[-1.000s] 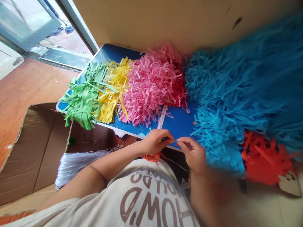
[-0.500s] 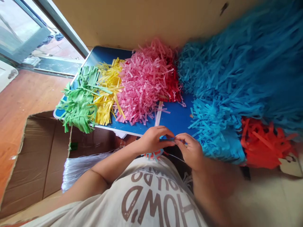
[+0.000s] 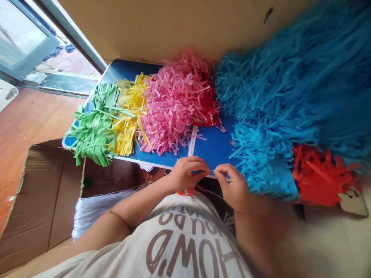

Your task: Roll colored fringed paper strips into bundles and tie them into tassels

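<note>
My left hand [image 3: 189,173] pinches over the near edge of the blue table [image 3: 213,143], thumb and fingers together. Close to it, my right hand [image 3: 233,185] pinches too. A tiny bit of a thin blue strip [image 3: 213,171] shows between the two sets of fingertips; the rest is hidden by the fingers. Below my left hand, at my waist, lies an orange bundle of strips [image 3: 187,191], partly covered. Light blue fringed strips [image 3: 265,162] are piled to the right of my right hand.
Green [image 3: 98,127], yellow [image 3: 130,116] and pink strips [image 3: 171,108] lie along the table, with red ones [image 3: 208,104] behind. A large blue heap [image 3: 290,77] and red-orange strips [image 3: 323,177] are at the right, near a phone [image 3: 353,202]. An open cardboard box [image 3: 40,193] holds white strands [image 3: 95,208].
Less of the blue strip shows between my fingertips, and my left hand's fingers are closer together. The view has shifted slightly; the piles lie as before.
</note>
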Demonstrator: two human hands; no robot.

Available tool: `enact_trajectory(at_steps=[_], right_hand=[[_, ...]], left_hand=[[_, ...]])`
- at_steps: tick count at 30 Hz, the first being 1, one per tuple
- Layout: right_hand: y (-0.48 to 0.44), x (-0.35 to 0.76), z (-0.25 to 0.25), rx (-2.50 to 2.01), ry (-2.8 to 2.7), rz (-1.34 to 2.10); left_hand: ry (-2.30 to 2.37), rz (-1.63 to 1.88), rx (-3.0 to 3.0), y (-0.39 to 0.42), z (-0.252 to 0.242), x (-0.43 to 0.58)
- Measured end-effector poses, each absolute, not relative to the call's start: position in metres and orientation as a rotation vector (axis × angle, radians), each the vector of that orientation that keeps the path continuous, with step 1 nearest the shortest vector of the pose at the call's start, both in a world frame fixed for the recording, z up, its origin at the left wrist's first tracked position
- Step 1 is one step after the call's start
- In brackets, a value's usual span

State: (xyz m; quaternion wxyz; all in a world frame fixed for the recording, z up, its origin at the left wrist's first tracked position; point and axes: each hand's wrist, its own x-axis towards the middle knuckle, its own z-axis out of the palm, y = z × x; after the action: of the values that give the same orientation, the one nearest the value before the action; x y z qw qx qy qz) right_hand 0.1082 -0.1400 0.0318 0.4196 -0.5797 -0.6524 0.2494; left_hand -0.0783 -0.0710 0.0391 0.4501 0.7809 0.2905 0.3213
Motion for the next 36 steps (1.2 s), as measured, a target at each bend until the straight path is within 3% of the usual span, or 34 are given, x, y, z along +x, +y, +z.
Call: enact_trajectory(at_steps=[14, 18, 22, 27, 36], right_hand=[[-0.149, 0.106, 0.03, -1.385, -1.716, 0.326], [-0.151, 0.107, 0.029, -1.374, -1.678, 0.411], [-0.153, 0.108, 0.025, -1.344, -1.552, 0.667], [-0.153, 0.103, 0.025, -1.376, -1.482, 0.687], [-0.151, 0.104, 0.028, -1.401, -1.509, 0.579]], left_hand=[[0.615, 1.09, 2.153, -0.074, 0.031, -0.074], [0.664, 1.005, 2.07, -0.079, 0.033, -0.072], [0.795, 0.815, 1.561, -0.084, 0.035, -0.07], [0.765, 0.699, 1.082, -0.085, 0.033, -0.066], [0.673, 0.706, 1.229, -0.084, 0.035, -0.066]])
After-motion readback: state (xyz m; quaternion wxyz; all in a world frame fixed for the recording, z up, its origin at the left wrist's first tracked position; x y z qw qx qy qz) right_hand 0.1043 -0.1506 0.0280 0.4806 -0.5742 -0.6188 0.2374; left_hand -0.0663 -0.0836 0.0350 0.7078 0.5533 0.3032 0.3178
